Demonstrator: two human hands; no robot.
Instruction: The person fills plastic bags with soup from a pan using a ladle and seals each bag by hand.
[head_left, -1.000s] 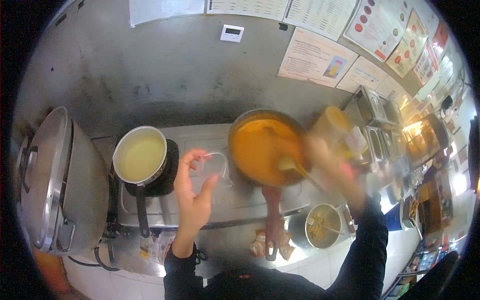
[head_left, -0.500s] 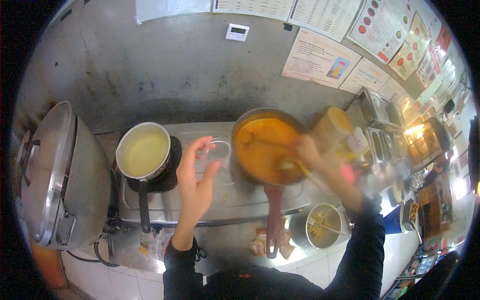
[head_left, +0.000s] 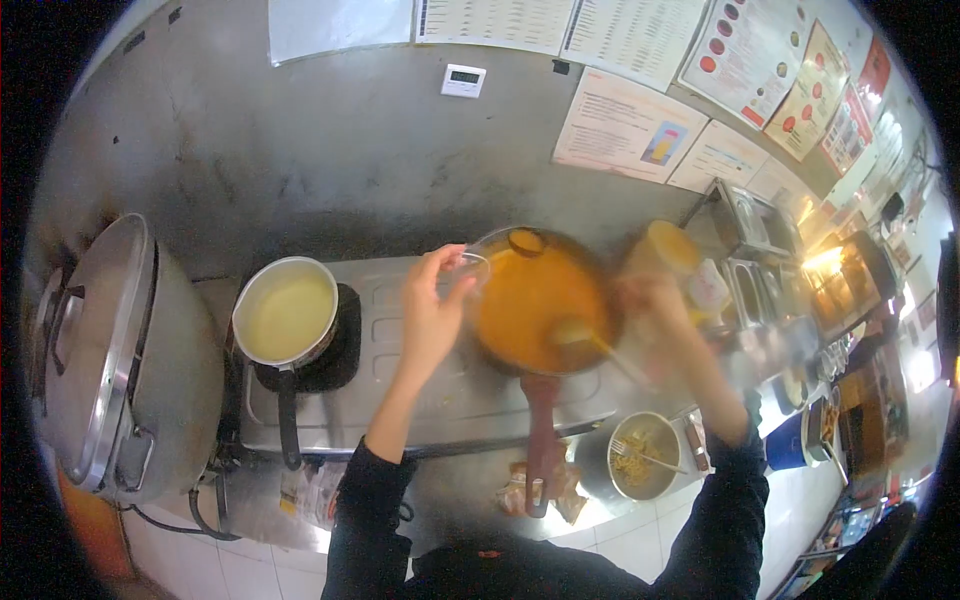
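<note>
My left hand [head_left: 432,305] pinches a small clear plastic cup [head_left: 478,268] at the left rim of a deep pan of orange sauce [head_left: 545,300]. At the pan's far side is a ladle [head_left: 527,241] with orange sauce in its bowl. My right hand [head_left: 650,295], smeared by motion, is closed at the pan's right edge on the ladle's handle, which is blurred. A second utensil with a pale handle [head_left: 615,355] rests in the sauce and leans over the near right rim. The pan's reddish-brown handle [head_left: 541,430] points toward me.
A white saucepan [head_left: 288,312] of pale yellow liquid sits on the left burner. A large lidded metal pot [head_left: 150,360] stands far left. Near right is a metal bowl [head_left: 645,455] with food and a fork. Behind my right hand stands a yellow-topped container [head_left: 668,248] beside metal trays.
My left hand has moved right and slightly up with the cup, to the pan's rim. The ladle's bowl has shifted to the far rim. My right hand has moved slightly right.
</note>
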